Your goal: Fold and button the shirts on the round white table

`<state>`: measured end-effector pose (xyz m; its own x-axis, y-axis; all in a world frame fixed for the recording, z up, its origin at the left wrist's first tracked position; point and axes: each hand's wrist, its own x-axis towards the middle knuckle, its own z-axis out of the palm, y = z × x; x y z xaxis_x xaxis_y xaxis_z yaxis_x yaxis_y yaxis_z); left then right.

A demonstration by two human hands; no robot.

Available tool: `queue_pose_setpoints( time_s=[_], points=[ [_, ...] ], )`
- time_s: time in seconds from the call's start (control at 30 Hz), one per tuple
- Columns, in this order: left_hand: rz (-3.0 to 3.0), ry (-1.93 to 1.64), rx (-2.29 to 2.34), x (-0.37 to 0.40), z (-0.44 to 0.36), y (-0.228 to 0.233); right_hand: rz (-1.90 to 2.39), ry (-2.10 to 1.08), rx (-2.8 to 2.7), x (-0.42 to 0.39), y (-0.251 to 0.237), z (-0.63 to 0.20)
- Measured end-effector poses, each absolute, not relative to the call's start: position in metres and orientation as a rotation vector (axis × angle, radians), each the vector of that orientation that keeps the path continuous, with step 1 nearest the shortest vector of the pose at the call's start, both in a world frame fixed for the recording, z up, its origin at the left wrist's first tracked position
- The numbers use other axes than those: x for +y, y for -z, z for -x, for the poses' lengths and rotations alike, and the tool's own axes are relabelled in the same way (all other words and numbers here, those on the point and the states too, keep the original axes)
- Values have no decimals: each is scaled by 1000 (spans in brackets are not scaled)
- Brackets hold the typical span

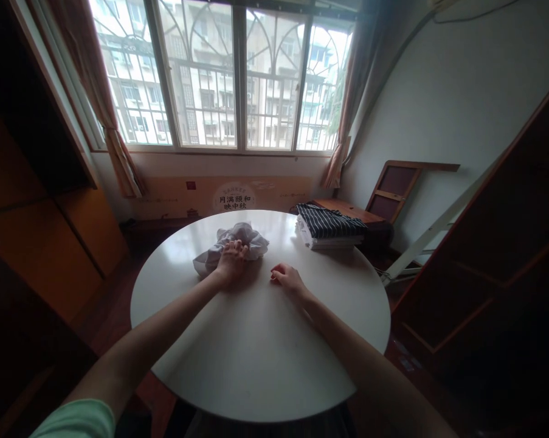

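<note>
Glossy table [256,340]; seemingly soft cloth [247,238].

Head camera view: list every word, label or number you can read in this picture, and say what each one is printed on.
"月满颐和" on the round emblem of the long orange panel under the window.
"映中秋" on that emblem, second line; the characters are small, so this reading is not certain.
Small red seal mark on the panel: too small to read.
Fine print near the panel's right end: blurred, unreadable.
Nothing legible on the folded striped cloth or the crumpled white cloth.

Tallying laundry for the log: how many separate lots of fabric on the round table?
2. A crumpled white garment lies mid-table under the left hand; a folded stack, striped piece on top, sits at the far right edge. Pieces within the stack can't be counted.
</note>
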<state>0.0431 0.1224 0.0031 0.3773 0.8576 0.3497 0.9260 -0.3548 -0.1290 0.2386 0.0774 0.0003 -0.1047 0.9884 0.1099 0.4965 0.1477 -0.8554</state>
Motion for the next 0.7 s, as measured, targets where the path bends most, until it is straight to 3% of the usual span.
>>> queue_pose_setpoints(
  time_s=[0.3,0.7],
  points=[
    [2325,73,-1780,141,-20,-9,1438,-875,-1698,75,4,-241],
    [2289,288,-1897,237,-2,3,1439,-872,-1803,68,2,-230]
  ],
)
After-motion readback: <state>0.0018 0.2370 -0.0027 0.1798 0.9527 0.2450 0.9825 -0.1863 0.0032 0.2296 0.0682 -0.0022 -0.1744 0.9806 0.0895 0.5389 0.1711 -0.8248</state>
